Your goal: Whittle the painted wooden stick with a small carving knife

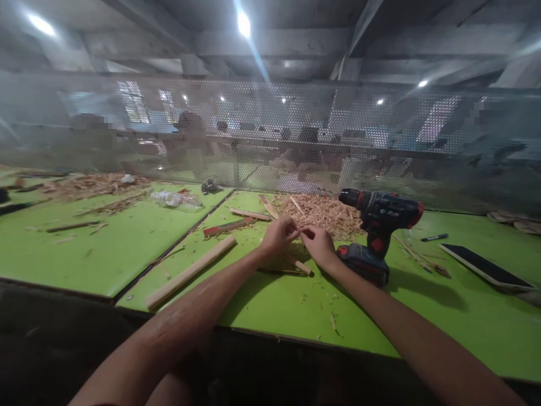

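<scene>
Bare forearms (211, 290), my own, stretch over the front edge of the green bench (262, 310), the right one passing just in front of the drill (389, 211). Left of the drill, my left hand (279, 234) and right hand (319, 245) come together, fingers curled in and tips meeting in a narrow pinch; whether they grip something small between them, I cannot tell. Below my hands, left of the drill's base, wood strips (301, 265) lie on the bench, one slanting across another.

Upright on its battery (361, 262), the drill points its bit leftward above a heap of shavings (323, 214), which spreads to the left of and behind its body. Farther left of the drill lie a red-marked piece (228, 226) and, nearer me, a thick pale rod (190, 273) set at a slant. Beyond the bench seam, well to the drill's left, a clear bottle (175, 198) rests on its side, with a second pile (95, 187) of shavings past it.

To the drill's right, I see thin sticks (412, 254), a marker (434, 237) and a dark-topped slab (484, 265). Behind the drill, a perforated screen (270, 135) runs across the bench's far side.
</scene>
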Available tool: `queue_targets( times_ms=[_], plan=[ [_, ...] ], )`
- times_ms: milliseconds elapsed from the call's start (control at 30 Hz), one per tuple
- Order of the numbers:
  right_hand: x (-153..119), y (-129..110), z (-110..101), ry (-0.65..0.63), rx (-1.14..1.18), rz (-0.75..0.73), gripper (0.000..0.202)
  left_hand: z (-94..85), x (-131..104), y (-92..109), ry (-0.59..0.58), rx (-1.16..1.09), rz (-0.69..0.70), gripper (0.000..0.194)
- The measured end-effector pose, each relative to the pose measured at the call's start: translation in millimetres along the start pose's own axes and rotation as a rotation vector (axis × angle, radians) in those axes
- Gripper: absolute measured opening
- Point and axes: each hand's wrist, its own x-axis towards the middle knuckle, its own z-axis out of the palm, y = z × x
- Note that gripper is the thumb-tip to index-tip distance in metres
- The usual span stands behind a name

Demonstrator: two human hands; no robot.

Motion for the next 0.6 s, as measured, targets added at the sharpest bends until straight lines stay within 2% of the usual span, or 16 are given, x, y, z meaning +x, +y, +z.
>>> queue_targets(
  times_ms=[100,267,467,600],
  plan=[
    [2.2,1.4,-1.0,0.01,-0.022,0.0,0.013,0.8,0.2,-0.4,-0.021,-0.004,0.017,0.001],
    [3.4,6.0,-0.5,0.013,-0.058,-0.008,0.014,-0.9,1.3,1.6,-0.066,0.014,0.033,0.006],
    [2.4,8.2,0.4,0.024,-0.071,-0.024,0.014,-1.5,2.4,4.6,-0.073,0.031,0.001,0.008],
    [1.1,7.6,1.6,-0.019,-0.014,-0.061,0.014,-0.7,2.2,5.0,-0.065,0.053,-0.04,0.01]
  ],
)
